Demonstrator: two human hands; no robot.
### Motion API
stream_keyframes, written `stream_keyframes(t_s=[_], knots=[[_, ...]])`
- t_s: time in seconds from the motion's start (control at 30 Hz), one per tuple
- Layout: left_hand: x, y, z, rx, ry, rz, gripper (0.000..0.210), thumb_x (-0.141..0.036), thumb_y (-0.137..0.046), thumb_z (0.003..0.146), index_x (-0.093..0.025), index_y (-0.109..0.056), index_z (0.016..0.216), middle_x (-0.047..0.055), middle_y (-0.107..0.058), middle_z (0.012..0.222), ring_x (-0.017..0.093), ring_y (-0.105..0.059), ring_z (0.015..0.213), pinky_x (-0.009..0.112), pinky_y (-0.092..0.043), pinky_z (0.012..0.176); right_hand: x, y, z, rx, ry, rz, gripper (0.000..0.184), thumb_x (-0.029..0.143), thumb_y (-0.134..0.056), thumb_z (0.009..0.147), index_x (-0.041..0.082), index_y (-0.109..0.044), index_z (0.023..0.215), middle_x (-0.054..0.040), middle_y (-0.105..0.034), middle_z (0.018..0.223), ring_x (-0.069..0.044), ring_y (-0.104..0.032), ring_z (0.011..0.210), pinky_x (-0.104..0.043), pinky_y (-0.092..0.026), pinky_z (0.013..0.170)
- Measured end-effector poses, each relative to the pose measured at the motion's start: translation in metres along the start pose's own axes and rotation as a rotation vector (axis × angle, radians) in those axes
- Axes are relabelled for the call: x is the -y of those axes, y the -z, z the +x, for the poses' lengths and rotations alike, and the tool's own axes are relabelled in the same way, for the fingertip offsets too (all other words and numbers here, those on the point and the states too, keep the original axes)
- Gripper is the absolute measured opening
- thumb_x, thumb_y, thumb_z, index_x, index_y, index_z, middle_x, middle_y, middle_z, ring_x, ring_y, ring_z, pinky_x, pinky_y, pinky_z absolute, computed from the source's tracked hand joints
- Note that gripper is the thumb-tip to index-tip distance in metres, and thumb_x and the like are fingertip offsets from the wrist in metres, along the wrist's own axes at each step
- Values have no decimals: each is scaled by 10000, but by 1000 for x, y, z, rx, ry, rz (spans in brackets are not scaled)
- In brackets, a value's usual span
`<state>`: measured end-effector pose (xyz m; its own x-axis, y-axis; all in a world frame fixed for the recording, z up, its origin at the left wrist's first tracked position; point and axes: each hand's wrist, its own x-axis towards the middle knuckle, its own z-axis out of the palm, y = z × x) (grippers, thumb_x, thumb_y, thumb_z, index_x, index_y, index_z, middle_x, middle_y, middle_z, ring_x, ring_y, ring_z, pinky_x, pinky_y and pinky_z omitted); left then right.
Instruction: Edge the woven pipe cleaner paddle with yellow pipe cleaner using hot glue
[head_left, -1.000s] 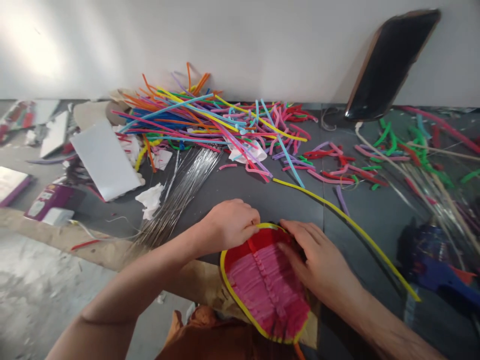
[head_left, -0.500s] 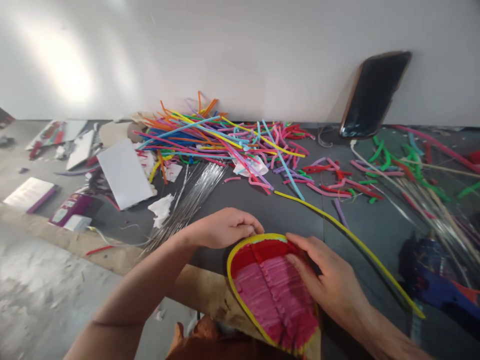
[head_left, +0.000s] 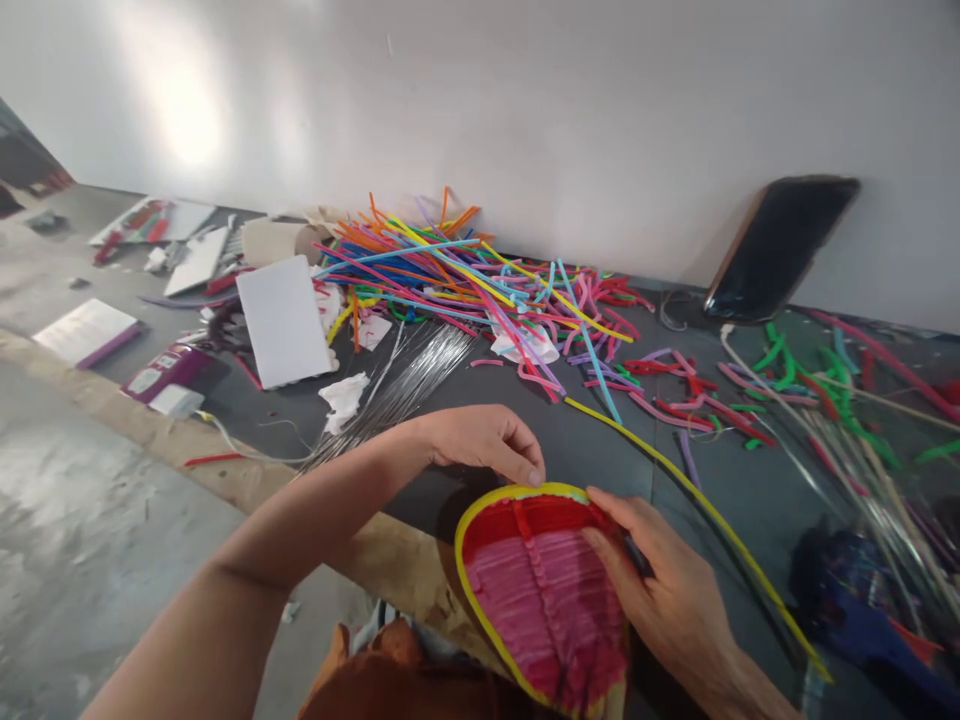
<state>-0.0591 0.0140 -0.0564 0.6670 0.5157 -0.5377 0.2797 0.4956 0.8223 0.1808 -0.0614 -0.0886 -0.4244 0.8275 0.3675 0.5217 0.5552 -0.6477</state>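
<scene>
My right hand (head_left: 667, 580) grips the right edge of a rounded, teardrop-shaped pipe-cleaner panel (head_left: 502, 585), thumb on its face and fingers at the rim. Pink rows fill the panel below a red band, a raised seam runs down the middle, and a yellow pipe-cleaner border (head_left: 461, 550) follows the edge. At the top of that border is my left hand (head_left: 487, 445), thumb and curled forefinger close together in a pinch. What lies between those fingertips is hidden. A long yellow pipe cleaner (head_left: 697, 490) stretches across the table to the right.
Behind my hands lies a heap of coloured pipe cleaners (head_left: 450, 270), with a bundle of metal wires (head_left: 420, 365) in front. A phone (head_left: 780, 245) leans on the wall. A blue glue gun (head_left: 862, 610) is at right; a white box (head_left: 281, 320) stands left.
My left hand has shifted right along the panel's top border, its fingertips now nearer my right hand. My right hand keeps its grip. The whole view has tilted slightly.
</scene>
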Motion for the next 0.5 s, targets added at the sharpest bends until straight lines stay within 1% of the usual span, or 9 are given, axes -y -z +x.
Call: stream_keyframes(t_s=[0.1, 0.17, 0.3, 0.4, 0.5], knots=[[-2, -1, 3, -4, -10, 47, 223, -341, -779, 638, -146, -689, 697, -32, -610, 614, 65, -501, 586, 191, -380, 587, -1, 1, 0, 10, 15, -6, 239, 214, -525, 893, 199, -578, 1126, -34, -698, 895, -134, -679, 806, -223, -548, 748], [-2, -3, 6, 0, -20, 63, 234, -366, -763, 661, -148, -677, 675, -39, -596, 593, 60, -494, 573, 189, -380, 587, -1, 1, -1, 15, 17, -16, 242, 226, -524, 898, 199, -577, 1133, -41, -700, 910, -140, -680, 816, -234, -550, 755], [0, -3, 7, 24, -38, 47, 357, -506, -716, 711, -153, -672, 677, -27, -610, 591, 72, -526, 575, 208, -422, 635, -1, 0, -1, 20, 5, -24, 225, 251, -524, 901, 219, -585, 1116, -37, -711, 911, -153, -686, 809, -249, -558, 735], [1, -2, 3, 7, -66, 52, 445, -600, -650, 746, -157, -692, 725, -7, -640, 629, 92, -565, 624, 219, -436, 669, -1, 0, -2, 16, 4, -33, 236, 238, -524, 897, 224, -583, 1126, -43, -717, 931, -165, -690, 826, -273, -561, 764], [0, -4, -4, -20, -81, 110, 373, -531, -699, 736, -158, -699, 751, -24, -642, 650, 82, -553, 629, 201, -418, 661, -1, 1, -3, 32, -3, -26, 258, 221, -518, 896, 229, -577, 1147, -40, -718, 935, -166, -692, 832, -283, -563, 781]])
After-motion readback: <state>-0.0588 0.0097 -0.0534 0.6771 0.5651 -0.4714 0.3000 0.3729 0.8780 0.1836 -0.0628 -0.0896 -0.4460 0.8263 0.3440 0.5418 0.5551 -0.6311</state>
